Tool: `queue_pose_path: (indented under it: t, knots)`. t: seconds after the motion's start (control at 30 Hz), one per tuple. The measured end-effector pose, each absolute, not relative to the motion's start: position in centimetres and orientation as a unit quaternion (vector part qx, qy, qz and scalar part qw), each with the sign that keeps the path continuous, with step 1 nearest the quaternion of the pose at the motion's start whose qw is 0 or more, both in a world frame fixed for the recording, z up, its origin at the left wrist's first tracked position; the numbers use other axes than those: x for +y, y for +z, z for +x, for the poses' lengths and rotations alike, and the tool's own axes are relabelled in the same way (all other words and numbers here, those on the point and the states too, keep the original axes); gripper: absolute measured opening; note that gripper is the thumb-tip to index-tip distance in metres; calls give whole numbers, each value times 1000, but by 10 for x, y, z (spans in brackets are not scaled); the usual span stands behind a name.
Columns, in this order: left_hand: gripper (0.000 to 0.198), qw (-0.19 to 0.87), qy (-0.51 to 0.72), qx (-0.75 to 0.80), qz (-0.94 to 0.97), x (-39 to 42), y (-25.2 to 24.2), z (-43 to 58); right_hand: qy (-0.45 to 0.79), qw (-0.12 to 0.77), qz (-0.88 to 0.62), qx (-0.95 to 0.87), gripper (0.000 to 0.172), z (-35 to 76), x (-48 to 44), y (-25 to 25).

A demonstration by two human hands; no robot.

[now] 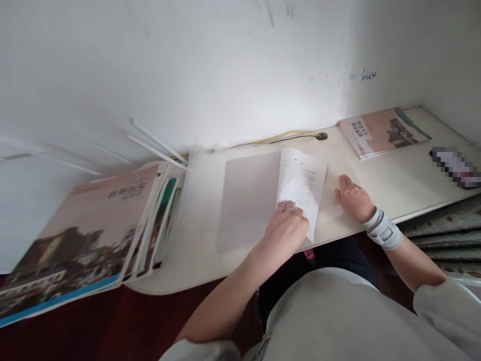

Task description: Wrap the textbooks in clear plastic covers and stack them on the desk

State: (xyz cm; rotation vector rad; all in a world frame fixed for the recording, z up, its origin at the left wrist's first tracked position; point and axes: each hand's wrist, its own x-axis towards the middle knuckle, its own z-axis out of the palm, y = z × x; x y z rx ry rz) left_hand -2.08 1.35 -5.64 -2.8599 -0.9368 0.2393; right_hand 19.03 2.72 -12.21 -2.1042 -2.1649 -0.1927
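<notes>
An opened booklet lies on the white desk, with a plain grey page (250, 195) on its left and a page of printed text (300, 175) on its right. My left hand (287, 225) rests over the lower part of the printed page, fingers laid on the paper and partly foreshortened. Just right of the booklet, my right hand (355, 198) touches the desktop, holding nothing, with thumb and forefinger apart. A grey band (384, 229) wraps the right wrist.
Upright books and a large textbook (93, 220) stand at the left end of the desk (191, 240). Another textbook (383, 131) lies at the back right, near a blurred-out phone (456, 168). Yellow and black cables (285, 136) run along the wall.
</notes>
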Motion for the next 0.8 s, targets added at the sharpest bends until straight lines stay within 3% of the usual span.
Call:
queue_pose_path:
  t: [0.23,0.47,0.8]
  knots:
    - [18,56,70,-299,-950,12,-57,-19,-63,68,-687,-721,45,188,23,-122]
    - [32,96,-30,-329,-939,19,-101,12,-70,100,-634,-764,43,190,9,-132]
    - [32,60,-34,-294,-953,27,-123,29,-55,138,-624,-767,39,200,-5,-140]
